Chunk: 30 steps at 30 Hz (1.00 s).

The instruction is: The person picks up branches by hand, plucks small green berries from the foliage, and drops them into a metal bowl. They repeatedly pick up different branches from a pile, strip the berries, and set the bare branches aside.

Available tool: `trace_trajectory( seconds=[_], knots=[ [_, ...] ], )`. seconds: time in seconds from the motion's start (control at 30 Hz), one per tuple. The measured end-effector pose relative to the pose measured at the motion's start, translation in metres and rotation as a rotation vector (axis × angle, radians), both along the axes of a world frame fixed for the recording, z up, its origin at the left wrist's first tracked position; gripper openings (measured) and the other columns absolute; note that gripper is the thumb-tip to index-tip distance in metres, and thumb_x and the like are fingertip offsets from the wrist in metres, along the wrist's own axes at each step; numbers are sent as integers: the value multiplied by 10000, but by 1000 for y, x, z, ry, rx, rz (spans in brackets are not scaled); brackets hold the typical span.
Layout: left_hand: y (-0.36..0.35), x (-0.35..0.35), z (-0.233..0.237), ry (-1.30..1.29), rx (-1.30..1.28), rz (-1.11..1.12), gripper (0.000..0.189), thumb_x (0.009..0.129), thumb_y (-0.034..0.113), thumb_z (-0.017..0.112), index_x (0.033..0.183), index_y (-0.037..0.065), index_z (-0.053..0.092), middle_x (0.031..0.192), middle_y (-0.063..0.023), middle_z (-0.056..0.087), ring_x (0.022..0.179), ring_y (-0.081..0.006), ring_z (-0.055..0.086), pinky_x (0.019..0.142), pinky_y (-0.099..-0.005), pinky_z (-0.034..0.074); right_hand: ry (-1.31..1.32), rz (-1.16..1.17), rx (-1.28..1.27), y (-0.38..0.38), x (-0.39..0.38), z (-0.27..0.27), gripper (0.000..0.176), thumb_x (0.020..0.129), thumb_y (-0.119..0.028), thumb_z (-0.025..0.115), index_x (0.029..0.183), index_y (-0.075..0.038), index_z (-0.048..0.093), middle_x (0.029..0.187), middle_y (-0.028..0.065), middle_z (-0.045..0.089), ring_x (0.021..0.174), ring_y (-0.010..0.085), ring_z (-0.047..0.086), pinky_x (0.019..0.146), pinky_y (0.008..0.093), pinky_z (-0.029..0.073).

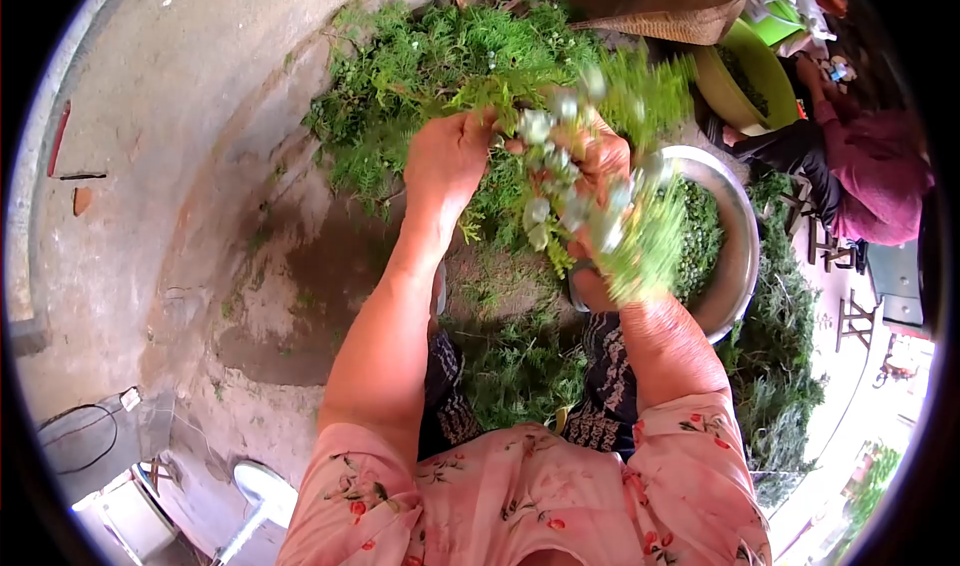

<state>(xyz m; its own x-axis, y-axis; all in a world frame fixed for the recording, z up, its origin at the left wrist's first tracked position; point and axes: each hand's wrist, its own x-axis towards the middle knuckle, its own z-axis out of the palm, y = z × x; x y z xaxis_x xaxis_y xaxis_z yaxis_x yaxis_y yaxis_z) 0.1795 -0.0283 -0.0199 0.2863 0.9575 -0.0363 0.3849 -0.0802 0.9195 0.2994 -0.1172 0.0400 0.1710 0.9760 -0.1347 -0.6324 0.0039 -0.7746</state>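
Note:
A leafy evergreen branch (570, 201) with several pale green seed cones is raised before me, smeared by motion. My right hand (604, 154) is closed around it, partly hidden by the leaves and cones. My left hand (448, 161) is closed, its fingertips pinching at the stem end of the branch. Behind both hands lies a heap of cut evergreen branches (400, 61) against the wall. Beside my right forearm stands a wide metal basin (743, 236) holding small green pickings (700, 231).
At the upper right are a yellow-green tub (722, 91) and a woven basket (690, 11). Another person (880, 171) in a purple top sits near them. More greenery (775, 366) lies right of the basin, and sprigs (520, 376) lie between my legs. A fan (262, 486) stands lower left.

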Motion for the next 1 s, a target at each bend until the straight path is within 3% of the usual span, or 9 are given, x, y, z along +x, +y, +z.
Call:
trace_trajectory(
  seconds=[0.03,0.1,0.13,0.2,0.3,0.47,0.57,0.73,1.0],
  knots=[
    [-2,1,17,272,16,58,230,829,255,567,842,34,627,628,-144,596,491,-160,539,451,-277,385,-315,-149,156,7,5,-34,430,786,-213,624,1156,-41,487,1044,89,572,886,201,582,752,318,478],
    [-9,5,20,41,214,84,174,817,195,592,847,27,627,616,-135,596,489,-150,533,464,-273,393,-644,-415,510,22,16,-81,323,798,-243,642,1016,-13,584,944,76,618,728,166,600,649,237,482],
    [-13,6,22,-186,405,110,123,805,134,616,853,21,627,605,-127,597,487,-140,528,478,-269,401,-1634,-454,347,8,12,-37,256,806,-258,637,914,-27,613,761,30,632,627,137,577,578,245,459],
    [-19,4,28,-240,386,109,135,766,66,658,872,-5,614,664,-108,607,551,-116,527,524,-249,417,-957,-276,170,11,6,-14,157,797,-187,653,852,-42,631,642,-2,610,554,109,544,507,240,436],
    [-27,1,34,-512,417,47,190,756,57,671,894,-40,585,850,-68,573,700,-109,526,609,-218,426,-499,-468,88,9,-16,12,153,732,-35,706,627,-38,594,552,-26,488,504,40,419,445,203,337],
    [-36,1,43,-535,419,-23,151,750,31,665,868,-22,586,882,-86,565,708,-137,535,658,-238,442,-657,-411,108,11,-6,-14,414,718,-46,725,480,-66,387,491,-53,385,484,24,299,385,222,253],
    [-33,-1,44,-376,894,167,145,727,-43,655,847,-4,584,938,-116,544,800,-166,532,700,-264,455,-721,-314,-52,11,-12,-15,442,722,-87,727,488,-57,353,486,-44,351,475,31,297,378,241,258],
    [-26,-1,32,-237,760,22,123,749,8,649,852,-42,605,812,-103,600,723,-181,582,653,-270,466,-675,-257,-71,11,-13,-34,374,752,-116,701,502,-21,440,473,-18,447,461,26,385,375,231,301],
    [-28,-2,26,-214,361,-62,167,756,27,639,895,-56,596,818,-80,637,743,-114,588,666,-241,469,-426,-208,15,15,-16,-43,57,783,-25,619,819,19,623,681,3,610,583,22,507,503,210,448]
  ],
)
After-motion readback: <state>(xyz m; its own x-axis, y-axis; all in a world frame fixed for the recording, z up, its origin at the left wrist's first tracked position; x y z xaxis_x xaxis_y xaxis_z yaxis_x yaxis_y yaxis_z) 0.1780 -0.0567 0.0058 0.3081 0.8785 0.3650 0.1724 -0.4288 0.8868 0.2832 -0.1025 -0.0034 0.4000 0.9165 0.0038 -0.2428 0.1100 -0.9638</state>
